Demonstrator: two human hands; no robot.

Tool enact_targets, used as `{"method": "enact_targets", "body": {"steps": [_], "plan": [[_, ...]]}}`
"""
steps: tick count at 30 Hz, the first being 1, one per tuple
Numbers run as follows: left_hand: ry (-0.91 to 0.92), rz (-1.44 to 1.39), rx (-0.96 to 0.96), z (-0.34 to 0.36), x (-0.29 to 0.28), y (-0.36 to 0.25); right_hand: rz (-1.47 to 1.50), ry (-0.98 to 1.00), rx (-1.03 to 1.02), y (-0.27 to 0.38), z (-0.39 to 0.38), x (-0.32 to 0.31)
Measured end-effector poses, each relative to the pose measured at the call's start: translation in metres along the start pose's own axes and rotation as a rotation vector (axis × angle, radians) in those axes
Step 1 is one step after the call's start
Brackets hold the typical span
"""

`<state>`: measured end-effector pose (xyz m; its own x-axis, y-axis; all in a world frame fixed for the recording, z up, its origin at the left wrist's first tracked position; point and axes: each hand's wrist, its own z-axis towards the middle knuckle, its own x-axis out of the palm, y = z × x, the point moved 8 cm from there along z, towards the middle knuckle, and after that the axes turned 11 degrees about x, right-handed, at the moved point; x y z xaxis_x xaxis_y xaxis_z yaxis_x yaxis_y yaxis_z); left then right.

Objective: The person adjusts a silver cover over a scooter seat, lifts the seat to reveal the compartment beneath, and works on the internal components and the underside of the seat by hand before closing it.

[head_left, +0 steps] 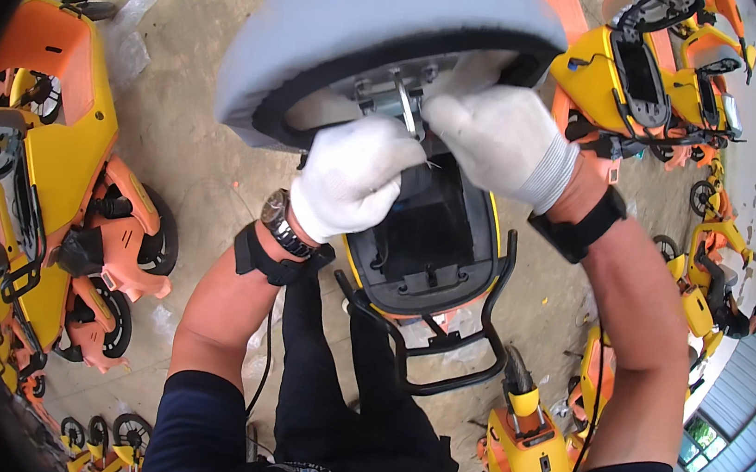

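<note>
A scooter seat point(384, 22) in a pale grey cover is tipped up, its black-rimmed underside towards me. A metal hinge bracket point(401, 97) with a shiny rod shows on that underside. My left hand point(347, 181), in a white knit glove, is closed just below the bracket; a thin wire-like end sticks out by its fingertips. My right hand point(500, 143), gloved alike, has curled fingers at the bracket's right side. What either hand grips is hidden by the fingers. Below them lies the scooter's open black seat compartment point(431, 223).
A black tubular rear rack point(449, 389) juts towards my legs. A yellow and orange scooter point(69, 164) stands at left; several more line the right, including a seatless yellow one point(634, 79). A seated person point(733, 314) is at far right. Clear plastic wrap point(137, 22) litters the concrete floor.
</note>
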<state>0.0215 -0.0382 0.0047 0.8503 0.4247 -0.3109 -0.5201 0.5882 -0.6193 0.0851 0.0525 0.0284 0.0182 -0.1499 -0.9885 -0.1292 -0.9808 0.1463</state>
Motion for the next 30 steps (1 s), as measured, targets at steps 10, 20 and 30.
{"method": "enact_targets", "body": {"steps": [10, 20, 30], "plan": [[-0.014, 0.156, -0.157, -0.008, -0.008, 0.013, 0.686, -0.392, 0.458, -0.011, -0.021, -0.01], [-0.096, 0.099, -0.435, -0.01, 0.001, 0.034, 1.433, -0.268, 0.969, -0.014, -0.037, 0.06], [-0.088, 0.204, -0.311, 0.003, 0.001, 0.027, 1.138, -0.089, 0.816, -0.007, -0.028, 0.024]]}}
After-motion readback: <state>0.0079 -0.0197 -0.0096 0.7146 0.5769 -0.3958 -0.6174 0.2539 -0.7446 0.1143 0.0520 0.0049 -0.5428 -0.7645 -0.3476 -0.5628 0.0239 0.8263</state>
